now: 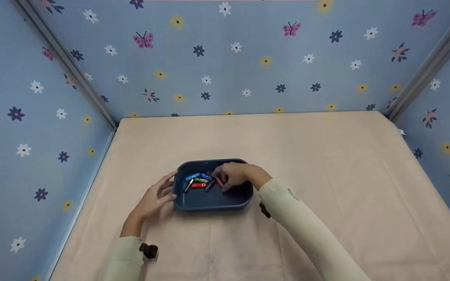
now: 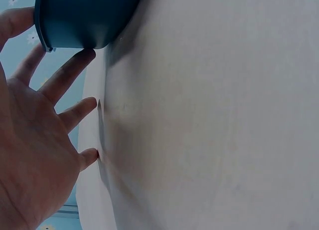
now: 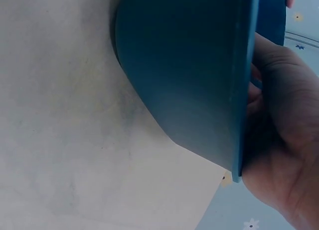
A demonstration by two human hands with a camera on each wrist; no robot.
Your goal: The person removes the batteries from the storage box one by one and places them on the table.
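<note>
A dark blue plastic bin [image 1: 209, 202] sits on the cloth-covered table. Several small batteries lie on its floor, among them a blue battery [image 1: 192, 177], a green battery [image 1: 200, 180] and a red battery [image 1: 199, 185]. With fingers spread, my left hand [image 1: 155, 199] touches the bin's left end near the rim. My right hand [image 1: 236, 174] reaches over the right side into the bin, fingers bent down among the batteries. Another red battery [image 1: 219, 181] shows between its thumb and forefinger; I cannot tell whether they pinch it. In the right wrist view the bin wall [image 3: 184, 75] hides those fingertips.
A pale beige cloth [image 1: 326, 156] covers the table. Blue flowered panels [image 1: 233, 58] enclose its back and sides, with grey metal posts [image 1: 65, 58] at the corners. Both sleeves are pale green, and a small black device [image 1: 149, 250] sits at the left cuff.
</note>
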